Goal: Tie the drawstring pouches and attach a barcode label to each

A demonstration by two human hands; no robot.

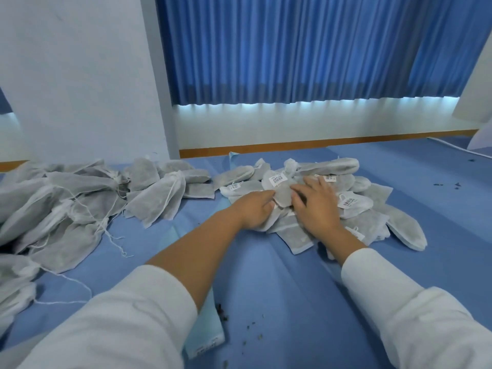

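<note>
I can read nothing for certain. The barcode labels (pixel 278 179) stuck on my pouches (pixel 404 230) show bars and small print, all too blurred, as is the print on the light sheet (pixel 205 336).

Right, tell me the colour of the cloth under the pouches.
Plain light blue, no pattern. The cloth shows best in the head view, the only one.

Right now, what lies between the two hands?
In the head view, one grey pouch lies between the left hand, which holds its edge, and the right hand.
</note>
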